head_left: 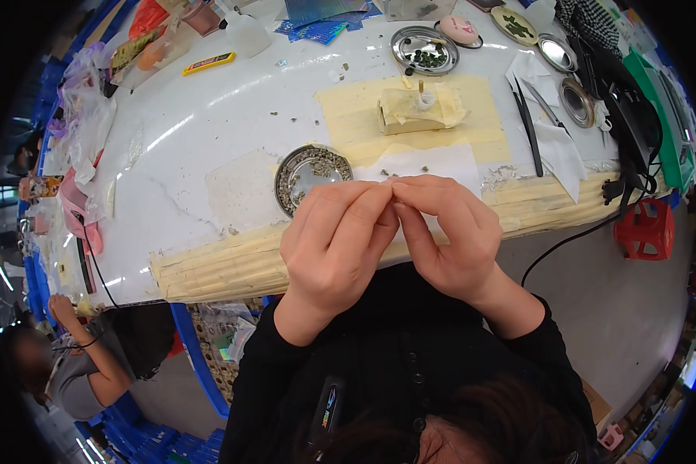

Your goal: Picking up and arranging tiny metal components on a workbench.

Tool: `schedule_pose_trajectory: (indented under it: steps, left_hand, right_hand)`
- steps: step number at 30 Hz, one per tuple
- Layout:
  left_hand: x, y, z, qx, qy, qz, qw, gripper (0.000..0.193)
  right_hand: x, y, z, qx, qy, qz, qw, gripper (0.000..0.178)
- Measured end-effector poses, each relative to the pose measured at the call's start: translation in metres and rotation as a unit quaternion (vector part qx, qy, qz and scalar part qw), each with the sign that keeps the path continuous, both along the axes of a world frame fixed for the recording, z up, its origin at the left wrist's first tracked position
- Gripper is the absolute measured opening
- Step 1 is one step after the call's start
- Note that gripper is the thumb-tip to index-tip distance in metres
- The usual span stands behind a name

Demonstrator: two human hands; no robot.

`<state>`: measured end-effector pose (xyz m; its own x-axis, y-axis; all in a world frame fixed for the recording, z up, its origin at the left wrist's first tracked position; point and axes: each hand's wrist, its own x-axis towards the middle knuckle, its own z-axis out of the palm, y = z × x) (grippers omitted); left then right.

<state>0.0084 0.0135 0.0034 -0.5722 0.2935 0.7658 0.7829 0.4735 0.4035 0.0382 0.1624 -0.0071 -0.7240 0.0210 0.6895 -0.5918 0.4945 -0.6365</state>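
Note:
My left hand (336, 240) and my right hand (458, 232) meet fingertip to fingertip above the table's front edge. Both are closed in a pinch; whatever lies between the fingertips is too small or hidden to make out. Just beyond my left hand is a round metal dish (315, 176) holding many small grey-brown pieces, partly covered by that hand. A white paper sheet (448, 164) lies beyond my right hand, with a couple of tiny pieces on it. Farther back, a tape-covered block (410, 118) carries a small white cup with a thin stick upright in it.
Black tweezers (528, 131) and a pointed metal tool (545, 104) lie on the right. At the back stands a dish of dark green pieces (425, 58). A yellow cutter (209, 63) and plastic bags (85, 108) are leftward. Another person (93, 363) sits at the lower left.

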Motion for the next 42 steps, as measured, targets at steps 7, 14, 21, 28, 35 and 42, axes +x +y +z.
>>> schedule_pose_trajectory:
  steps: [7, 14, 21, 28, 35, 42]
  left_hand:
    - [0.0, -0.001, -0.001, 0.016, -0.012, -0.028, 0.999, 0.027]
    - [-0.003, -0.006, -0.001, 0.087, -0.072, -0.107, 0.988, 0.025]
    - [0.0, -0.002, 0.0, 0.009, -0.015, -0.025, 1.0, 0.025]
    - [-0.001, -0.005, 0.0, 0.083, -0.082, -0.094, 0.989, 0.025]
    - [-0.001, 0.001, -0.003, 0.024, -0.02, -0.024, 0.999, 0.025]
    - [-0.001, -0.002, -0.002, 0.059, -0.055, -0.061, 0.995, 0.024]
  right_hand:
    - [0.007, 0.009, 0.006, -0.154, -0.205, 0.071, 0.964, 0.008]
    - [0.007, 0.015, 0.014, -0.402, -0.37, 0.221, 0.808, 0.007]
    - [0.002, 0.004, 0.004, 0.017, -0.006, -0.014, 1.0, 0.013]
    - [0.01, 0.008, 0.01, -0.384, -0.325, 0.154, 0.851, 0.009]
    - [0.004, 0.003, 0.003, 0.025, -0.019, -0.037, 0.999, 0.008]
    - [0.008, 0.01, 0.008, -0.269, -0.271, 0.128, 0.915, 0.006]
